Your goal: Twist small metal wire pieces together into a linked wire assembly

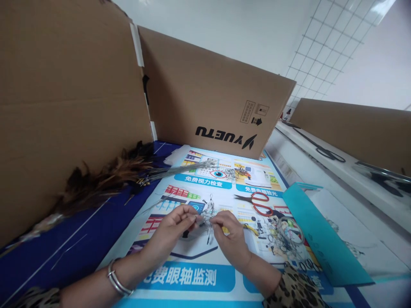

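My left hand (181, 223), with a silver bangle at the wrist, is closed in a pinch near the middle of the printed mat. Facing it, my right hand (233, 237) pinches too, thumb against forefinger. A thin wire seems to run between the two sets of fingertips; its ends are too fine to make out. Just behind the fingers lies a small tangle of wire pieces with loops and dark bits (210, 207). Scissors with red handles (257, 202) lie beyond my right hand, blades pointing left. A yellow-handled tool (252, 229) is partly hidden by that hand.
Right of my hands, loose wire loops and clips (282, 244) surround a round clear container (291, 230). A teal box (324, 235) stands at the right edge. Long thin wires (180, 170) lie at the back left, beside brown feathers (96, 184). Cardboard panels (212, 90) wall the back and left.
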`<act>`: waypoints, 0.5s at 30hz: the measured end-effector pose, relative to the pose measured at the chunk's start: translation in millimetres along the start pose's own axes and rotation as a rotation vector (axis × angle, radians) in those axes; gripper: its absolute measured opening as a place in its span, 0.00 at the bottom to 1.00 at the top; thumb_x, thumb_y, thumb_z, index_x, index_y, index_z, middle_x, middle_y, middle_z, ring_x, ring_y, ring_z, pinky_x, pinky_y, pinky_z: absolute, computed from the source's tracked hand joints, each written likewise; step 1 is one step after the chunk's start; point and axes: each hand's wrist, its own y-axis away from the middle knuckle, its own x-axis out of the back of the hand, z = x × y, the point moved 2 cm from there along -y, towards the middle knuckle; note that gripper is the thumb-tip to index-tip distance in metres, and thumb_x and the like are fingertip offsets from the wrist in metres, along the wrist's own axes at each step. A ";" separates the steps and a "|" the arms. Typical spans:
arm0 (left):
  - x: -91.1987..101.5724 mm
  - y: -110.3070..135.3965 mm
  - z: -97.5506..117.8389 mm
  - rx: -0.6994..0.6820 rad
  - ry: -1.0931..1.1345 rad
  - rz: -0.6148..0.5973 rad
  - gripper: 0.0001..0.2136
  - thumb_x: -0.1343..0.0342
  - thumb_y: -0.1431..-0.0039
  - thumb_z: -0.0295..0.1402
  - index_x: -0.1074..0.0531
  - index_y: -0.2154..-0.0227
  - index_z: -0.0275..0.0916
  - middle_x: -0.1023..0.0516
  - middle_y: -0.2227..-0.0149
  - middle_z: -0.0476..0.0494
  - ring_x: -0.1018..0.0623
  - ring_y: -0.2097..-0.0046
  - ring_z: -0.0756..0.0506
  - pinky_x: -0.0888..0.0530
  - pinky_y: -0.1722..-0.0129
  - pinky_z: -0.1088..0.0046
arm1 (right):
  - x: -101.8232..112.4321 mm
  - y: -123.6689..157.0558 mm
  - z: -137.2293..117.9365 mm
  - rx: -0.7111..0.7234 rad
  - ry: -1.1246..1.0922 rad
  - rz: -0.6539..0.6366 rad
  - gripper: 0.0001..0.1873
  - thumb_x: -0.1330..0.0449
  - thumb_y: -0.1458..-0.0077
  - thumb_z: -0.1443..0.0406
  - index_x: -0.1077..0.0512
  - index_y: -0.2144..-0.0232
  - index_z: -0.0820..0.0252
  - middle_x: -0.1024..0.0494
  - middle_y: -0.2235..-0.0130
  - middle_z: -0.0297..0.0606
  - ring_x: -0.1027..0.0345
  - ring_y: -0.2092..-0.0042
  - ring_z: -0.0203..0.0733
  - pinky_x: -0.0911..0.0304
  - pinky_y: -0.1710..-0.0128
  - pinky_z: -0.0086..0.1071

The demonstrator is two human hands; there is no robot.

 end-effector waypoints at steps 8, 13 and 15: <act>-1.8 2.0 2.4 0.007 -0.007 0.015 0.05 0.47 0.45 0.34 0.34 0.67 0.40 0.29 0.75 0.51 0.32 0.71 0.50 0.39 0.71 0.76 | -3.9 4.5 -4.1 0.035 0.131 -0.073 0.13 0.44 0.48 0.70 0.29 0.59 0.55 0.33 0.63 0.41 0.36 0.61 0.41 0.35 0.59 0.36; -2.2 1.2 -0.8 0.055 0.023 -0.030 0.07 0.46 0.46 0.36 0.31 0.66 0.39 0.27 0.72 0.48 0.30 0.70 0.48 0.38 0.70 0.75 | -3.6 4.1 -3.8 0.049 0.176 -0.021 0.10 0.43 0.49 0.70 0.29 0.63 0.56 0.32 0.65 0.40 0.36 0.61 0.41 0.35 0.60 0.36; -2.5 1.3 -1.7 0.068 0.026 -0.045 0.08 0.48 0.45 0.37 0.30 0.67 0.39 0.27 0.71 0.46 0.30 0.69 0.48 0.37 0.69 0.74 | -3.9 3.7 -3.1 0.052 0.175 -0.026 0.11 0.43 0.49 0.70 0.29 0.62 0.55 0.32 0.65 0.40 0.36 0.61 0.41 0.35 0.61 0.36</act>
